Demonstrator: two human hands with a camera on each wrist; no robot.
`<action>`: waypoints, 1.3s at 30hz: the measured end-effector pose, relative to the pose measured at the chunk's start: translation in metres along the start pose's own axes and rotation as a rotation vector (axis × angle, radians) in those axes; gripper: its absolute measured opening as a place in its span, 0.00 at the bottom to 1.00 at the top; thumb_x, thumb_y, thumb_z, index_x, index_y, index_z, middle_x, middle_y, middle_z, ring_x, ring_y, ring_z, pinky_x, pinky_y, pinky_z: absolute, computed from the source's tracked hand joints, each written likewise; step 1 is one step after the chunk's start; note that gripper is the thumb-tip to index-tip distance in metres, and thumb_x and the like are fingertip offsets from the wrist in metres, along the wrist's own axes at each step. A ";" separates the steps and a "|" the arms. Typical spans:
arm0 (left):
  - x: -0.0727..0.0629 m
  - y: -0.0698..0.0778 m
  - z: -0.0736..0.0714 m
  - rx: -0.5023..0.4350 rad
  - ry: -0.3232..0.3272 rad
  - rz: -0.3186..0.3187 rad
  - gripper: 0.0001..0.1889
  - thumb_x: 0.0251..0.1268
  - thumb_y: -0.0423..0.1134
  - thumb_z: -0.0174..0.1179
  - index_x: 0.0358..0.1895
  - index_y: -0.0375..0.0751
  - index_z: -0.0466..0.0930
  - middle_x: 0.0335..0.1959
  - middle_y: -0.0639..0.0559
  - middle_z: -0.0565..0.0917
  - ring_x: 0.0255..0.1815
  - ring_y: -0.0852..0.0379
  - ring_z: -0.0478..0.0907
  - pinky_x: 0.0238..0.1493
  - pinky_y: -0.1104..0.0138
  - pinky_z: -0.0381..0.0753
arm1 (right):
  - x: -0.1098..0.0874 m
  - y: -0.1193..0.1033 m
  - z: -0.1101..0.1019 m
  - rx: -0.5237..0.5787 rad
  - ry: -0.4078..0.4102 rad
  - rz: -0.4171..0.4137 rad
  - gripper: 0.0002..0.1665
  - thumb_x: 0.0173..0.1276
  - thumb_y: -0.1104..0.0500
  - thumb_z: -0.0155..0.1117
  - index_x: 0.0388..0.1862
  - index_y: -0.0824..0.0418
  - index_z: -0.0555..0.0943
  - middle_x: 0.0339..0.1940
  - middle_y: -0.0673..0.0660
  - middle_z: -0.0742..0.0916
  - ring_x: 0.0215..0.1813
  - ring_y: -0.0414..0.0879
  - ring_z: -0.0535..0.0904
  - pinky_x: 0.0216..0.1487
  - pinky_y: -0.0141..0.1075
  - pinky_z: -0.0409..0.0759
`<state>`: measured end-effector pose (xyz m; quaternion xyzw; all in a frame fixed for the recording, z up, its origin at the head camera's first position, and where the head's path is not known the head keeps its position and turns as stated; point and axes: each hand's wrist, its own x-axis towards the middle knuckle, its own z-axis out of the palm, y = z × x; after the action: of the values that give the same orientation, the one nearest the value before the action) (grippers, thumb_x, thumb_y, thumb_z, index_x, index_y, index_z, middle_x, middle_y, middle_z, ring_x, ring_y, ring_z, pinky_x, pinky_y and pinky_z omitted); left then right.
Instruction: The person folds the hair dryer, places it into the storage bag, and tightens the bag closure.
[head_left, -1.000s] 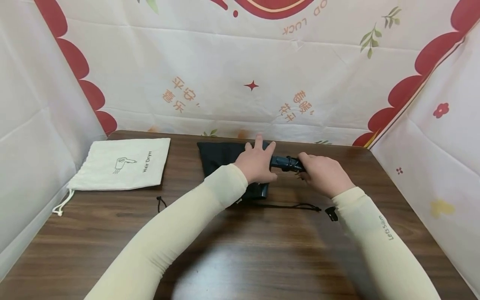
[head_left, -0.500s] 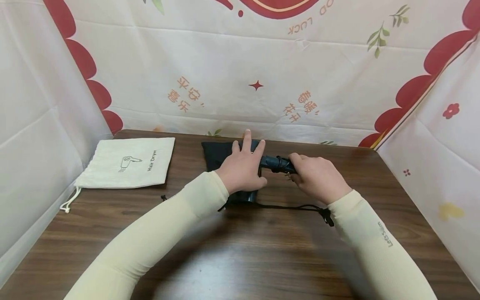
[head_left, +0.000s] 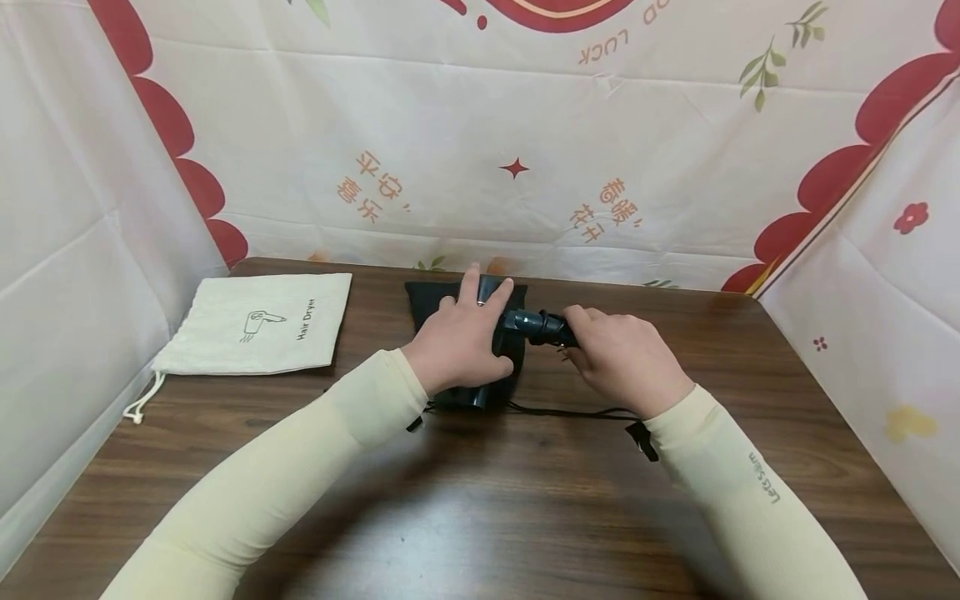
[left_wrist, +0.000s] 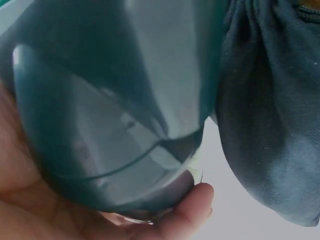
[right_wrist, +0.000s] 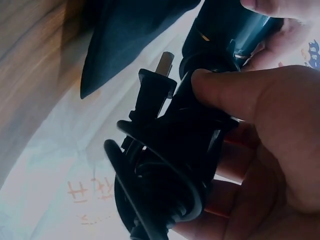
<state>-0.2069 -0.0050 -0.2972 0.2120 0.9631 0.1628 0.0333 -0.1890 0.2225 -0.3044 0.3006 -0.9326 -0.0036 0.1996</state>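
Note:
A dark, glossy hair dryer [head_left: 522, 323] lies over a black drawstring pouch [head_left: 423, 297] at the back middle of the table. My left hand [head_left: 457, 343] rests across the dryer's body with its fingers straight and spread. The left wrist view shows the smooth dryer body [left_wrist: 100, 125] against that palm, with dark pouch cloth [left_wrist: 270, 120] beside it. My right hand [head_left: 626, 354] grips the handle. In the right wrist view, the right thumb presses the handle near the wound black cord [right_wrist: 160, 185] and the two-pin plug [right_wrist: 151, 92].
A white drawstring bag [head_left: 255, 325] printed "Hair Dryer" lies flat at the left. The pouch's black cord [head_left: 570, 412] runs right, with a black toggle [head_left: 642, 440] by my right sleeve. A printed cloth [head_left: 450, 167] hangs behind the wooden table [head_left: 540, 517].
Both hands have moved left with the hair dryer, so it now lies farther over the black pouch. The view has shifted slightly; the white bag stays in place.

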 end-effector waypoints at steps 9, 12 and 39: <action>-0.005 -0.006 0.005 0.027 0.076 0.008 0.52 0.56 0.53 0.66 0.81 0.49 0.46 0.77 0.35 0.43 0.47 0.40 0.69 0.32 0.60 0.78 | -0.001 -0.005 0.009 -0.036 0.055 0.016 0.22 0.59 0.57 0.76 0.47 0.60 0.76 0.37 0.57 0.84 0.33 0.51 0.82 0.31 0.47 0.81; -0.007 -0.009 0.006 0.031 0.085 0.003 0.51 0.57 0.53 0.65 0.81 0.50 0.47 0.77 0.35 0.42 0.47 0.39 0.69 0.35 0.59 0.78 | 0.000 -0.005 0.011 -0.061 0.070 -0.014 0.22 0.59 0.56 0.76 0.47 0.60 0.76 0.34 0.56 0.83 0.32 0.51 0.80 0.30 0.46 0.81; -0.021 -0.024 0.006 -0.062 0.075 0.029 0.45 0.60 0.49 0.63 0.80 0.53 0.51 0.79 0.37 0.41 0.54 0.33 0.66 0.46 0.51 0.77 | 0.000 -0.007 0.017 -0.070 0.053 -0.136 0.23 0.61 0.50 0.75 0.44 0.60 0.75 0.27 0.52 0.79 0.26 0.47 0.76 0.25 0.41 0.78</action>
<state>-0.1962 -0.0326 -0.3109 0.2184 0.9549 0.2010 0.0014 -0.1912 0.2149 -0.3215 0.3559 -0.9038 -0.0415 0.2338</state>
